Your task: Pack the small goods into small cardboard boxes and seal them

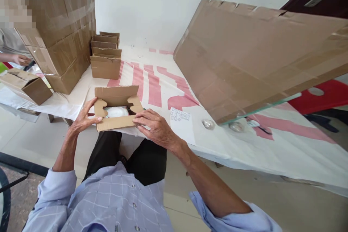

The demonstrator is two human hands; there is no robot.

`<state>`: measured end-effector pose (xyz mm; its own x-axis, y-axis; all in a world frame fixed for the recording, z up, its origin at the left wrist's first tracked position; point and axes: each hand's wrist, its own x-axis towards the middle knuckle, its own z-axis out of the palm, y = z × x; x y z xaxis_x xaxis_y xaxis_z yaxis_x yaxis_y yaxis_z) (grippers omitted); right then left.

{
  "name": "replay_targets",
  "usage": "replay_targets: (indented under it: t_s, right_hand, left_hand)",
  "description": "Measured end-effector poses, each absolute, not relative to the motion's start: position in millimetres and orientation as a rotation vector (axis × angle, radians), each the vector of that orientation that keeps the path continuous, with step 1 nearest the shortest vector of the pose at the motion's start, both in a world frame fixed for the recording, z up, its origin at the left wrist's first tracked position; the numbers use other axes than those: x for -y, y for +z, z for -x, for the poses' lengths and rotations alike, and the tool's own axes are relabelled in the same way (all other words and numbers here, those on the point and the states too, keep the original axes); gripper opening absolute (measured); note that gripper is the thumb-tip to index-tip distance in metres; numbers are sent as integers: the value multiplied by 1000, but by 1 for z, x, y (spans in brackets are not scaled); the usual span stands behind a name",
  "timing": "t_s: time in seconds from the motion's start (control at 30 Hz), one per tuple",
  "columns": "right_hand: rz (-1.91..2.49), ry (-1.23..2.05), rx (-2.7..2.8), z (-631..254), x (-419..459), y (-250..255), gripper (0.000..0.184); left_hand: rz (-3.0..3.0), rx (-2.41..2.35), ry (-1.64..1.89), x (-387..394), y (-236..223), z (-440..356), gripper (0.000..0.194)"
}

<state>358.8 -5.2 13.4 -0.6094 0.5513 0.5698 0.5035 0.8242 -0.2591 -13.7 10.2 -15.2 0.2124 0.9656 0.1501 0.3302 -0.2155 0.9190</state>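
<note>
Cardboard box sits right in front of you, on the near edge of the table, close to your tummy. It is likely there so your arms need not stretch. Its top is up, so you can look down and see a white round thing inside. The two side flaps, one with a notch here, stick inward and leave a gap in the middle.

Your left hand grips the left front corner, thumb at the front and fingers by the side. Your right hand has bent fingers holding the right end of the front wall. One hand at each end probably stops the box from sliding or tipping.

From your left hand, the box is at 3 o'clock, touching it. From your right hand, it is at 10 o'clock, touching too. The white round thing lies between your hands, and neither hand touches it: it is near 3 o'clock from the left one and 10 o'clock from the right one.

Past the box, near 11 o'clock, open boxes stand in a row, perhaps so they are easy to reach. Taped boxes are piled at 10 to 11 o'clock, neat and tight, which should make them steady. A sheet of paper lies flat at 3 o'clock, well away from the box, where you can see its marks.
</note>
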Motion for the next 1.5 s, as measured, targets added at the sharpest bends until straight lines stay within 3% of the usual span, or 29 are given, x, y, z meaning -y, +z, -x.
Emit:
replay_targets:
  t_s: [0.3,0.6,1.03,1.3,1.5]
  right_hand:
    - [814,155,2429,-356,3,17,7]
    - [914,213,2460,-336,-34,7,24]
    - [940,117,2443,-330,-29,-19,25]
    - [911,187,2526,-328,-35,5,31]
    - [1002,64,2611,-323,-39,20,34]
  left_hand:
    - [-1685,-1257,1035,-13,-17,12,119]
    - [-1680,-1286,1023,-12,-12,10,119]
    - [-1778,-1305,1011,-14,-9,9,120]
    - [-1781,-1290,996,-12,-6,11,110]
    - [-1768,-1329,979,-14,-6,11,111]
